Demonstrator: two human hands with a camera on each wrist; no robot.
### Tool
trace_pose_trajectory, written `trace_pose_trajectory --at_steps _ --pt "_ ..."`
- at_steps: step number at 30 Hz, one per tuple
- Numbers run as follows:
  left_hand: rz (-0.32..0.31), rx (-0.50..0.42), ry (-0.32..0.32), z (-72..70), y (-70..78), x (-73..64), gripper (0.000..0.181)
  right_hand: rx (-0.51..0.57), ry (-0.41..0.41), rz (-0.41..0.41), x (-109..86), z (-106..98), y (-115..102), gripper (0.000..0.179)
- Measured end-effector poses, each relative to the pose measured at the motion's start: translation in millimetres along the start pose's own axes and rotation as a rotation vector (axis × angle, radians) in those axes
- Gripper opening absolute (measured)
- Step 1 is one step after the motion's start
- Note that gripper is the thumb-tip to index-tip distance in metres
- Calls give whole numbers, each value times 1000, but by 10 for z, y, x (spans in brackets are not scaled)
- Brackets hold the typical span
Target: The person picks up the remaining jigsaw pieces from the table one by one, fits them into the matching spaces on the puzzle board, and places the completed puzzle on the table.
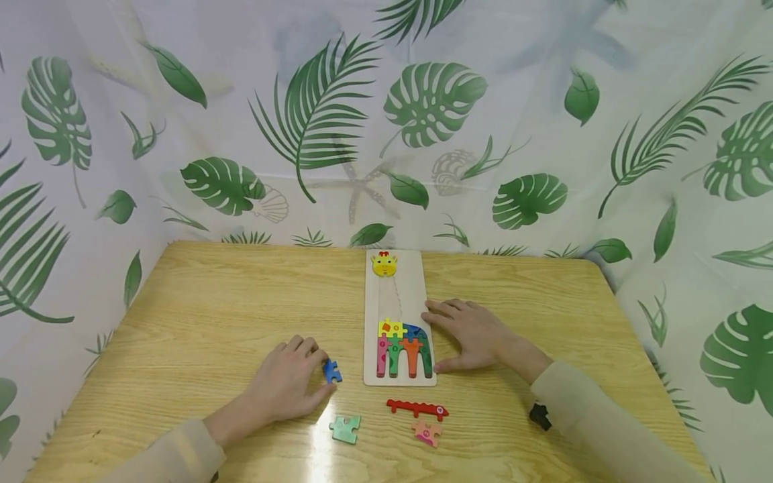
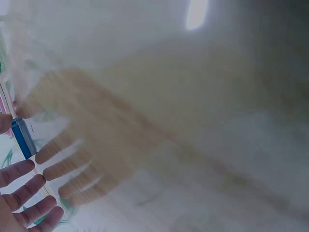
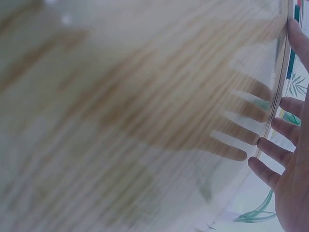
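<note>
In the head view, my left hand (image 1: 290, 377) pinches a blue puzzle piece (image 1: 331, 371) between thumb and fingers, close over the table left of the puzzle board. The same blue piece (image 2: 23, 138) shows edge-on by the thumb in the left wrist view. A pale wooden giraffe puzzle board (image 1: 413, 285) lies lengthwise in the middle. It bears a yellow giraffe head (image 1: 384, 264) at the far end and several joined coloured body pieces (image 1: 413, 346) at the near end, with a bare neck recess between. My right hand (image 1: 474, 335) rests with spread fingers along the board's right edge.
Near the board's front end lie a red crocodile-like strip (image 1: 417, 408), a pink-orange puzzle piece (image 1: 427, 433) and a green puzzle piece (image 1: 345, 429). The wooden table (image 1: 253, 288) meets a leaf-patterned cloth (image 1: 338, 201) behind and at both sides.
</note>
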State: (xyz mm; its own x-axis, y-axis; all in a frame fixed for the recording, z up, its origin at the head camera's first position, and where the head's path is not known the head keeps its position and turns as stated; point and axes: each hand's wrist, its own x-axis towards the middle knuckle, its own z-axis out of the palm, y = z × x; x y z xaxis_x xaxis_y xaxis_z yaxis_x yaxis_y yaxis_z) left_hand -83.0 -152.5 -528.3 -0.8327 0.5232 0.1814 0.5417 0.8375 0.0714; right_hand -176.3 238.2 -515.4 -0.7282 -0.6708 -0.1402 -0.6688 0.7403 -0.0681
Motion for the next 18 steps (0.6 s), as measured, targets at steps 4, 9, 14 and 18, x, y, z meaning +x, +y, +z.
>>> trace_pose_trajectory --at_steps 4,9,14,18 --pt "2 10 5 0 9 17 51 0 -2 -1 3 4 4 106" --pt "19 29 5 23 18 50 51 6 -9 -5 5 10 13 106" --pt "22 42 7 40 19 67 50 0 -11 -10 4 9 16 106" --pt "28 35 5 34 17 86 48 3 -6 -9 -1 -1 10 105"
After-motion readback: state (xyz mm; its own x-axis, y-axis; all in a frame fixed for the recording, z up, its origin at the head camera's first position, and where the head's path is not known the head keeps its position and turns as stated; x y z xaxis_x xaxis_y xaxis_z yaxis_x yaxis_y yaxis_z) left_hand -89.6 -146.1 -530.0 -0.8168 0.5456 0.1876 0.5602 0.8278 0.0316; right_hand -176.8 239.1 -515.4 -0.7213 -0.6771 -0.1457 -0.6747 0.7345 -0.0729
